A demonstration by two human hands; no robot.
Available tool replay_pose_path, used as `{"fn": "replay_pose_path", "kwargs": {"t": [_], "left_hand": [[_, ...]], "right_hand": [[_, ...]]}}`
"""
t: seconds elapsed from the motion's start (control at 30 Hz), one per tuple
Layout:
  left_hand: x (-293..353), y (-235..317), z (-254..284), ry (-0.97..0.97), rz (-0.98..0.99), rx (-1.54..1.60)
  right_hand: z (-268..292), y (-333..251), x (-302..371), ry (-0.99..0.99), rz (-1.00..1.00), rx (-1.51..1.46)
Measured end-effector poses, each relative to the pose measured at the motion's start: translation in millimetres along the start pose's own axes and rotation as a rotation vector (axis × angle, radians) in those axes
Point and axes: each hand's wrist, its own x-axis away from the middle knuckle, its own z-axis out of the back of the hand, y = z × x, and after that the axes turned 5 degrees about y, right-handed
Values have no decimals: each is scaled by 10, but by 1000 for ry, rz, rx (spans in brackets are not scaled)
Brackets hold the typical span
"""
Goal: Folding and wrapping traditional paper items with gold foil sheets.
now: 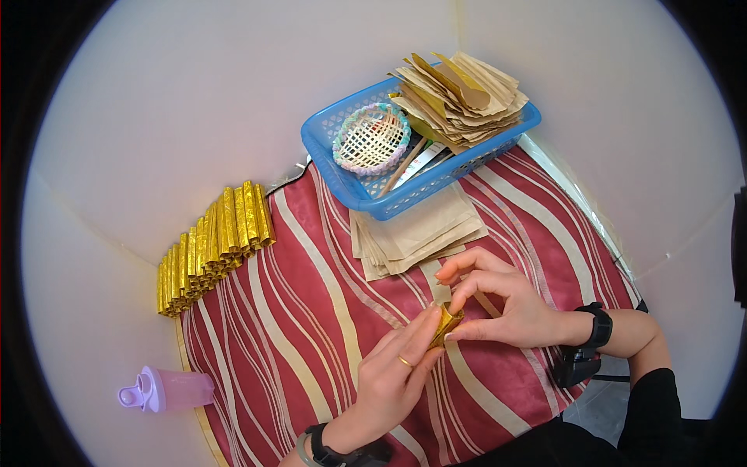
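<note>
Red striped cloth (311,311) under me, pale walls (233,93) round it. Blue basket (398,204) at far side, paper stack (420,237) just this side of it, row of gold tubes (210,245) far L. My L hand (401,370) reaches up-R, fingers closed on the gold roll (445,325); R hand (506,307) comes in from R, thumb + index pinching it, other fingers raised. Roll's b/w my hands, nearer me than the stack; long axis slants, upper end away & slightly R.
</note>
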Motion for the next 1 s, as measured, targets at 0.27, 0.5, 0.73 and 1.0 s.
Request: {"fn": "replay_pose_path", "kwargs": {"t": [0.27, 0.5, 0.73, 1.0], "left_hand": [[-13, 27, 8, -11, -44, -114], [-7, -48, 1, -35, -15, -44], [-4, -47, -22, 104, -20, -119], [2, -60, -20, 184, -30, -107]], "right_hand": [[29, 49, 20, -31, 95, 54], [6, 104, 24, -63, 115, 51], [-24, 105, 6, -107, 155, 148], [-51, 65, 49, -42, 132, 223]]}}
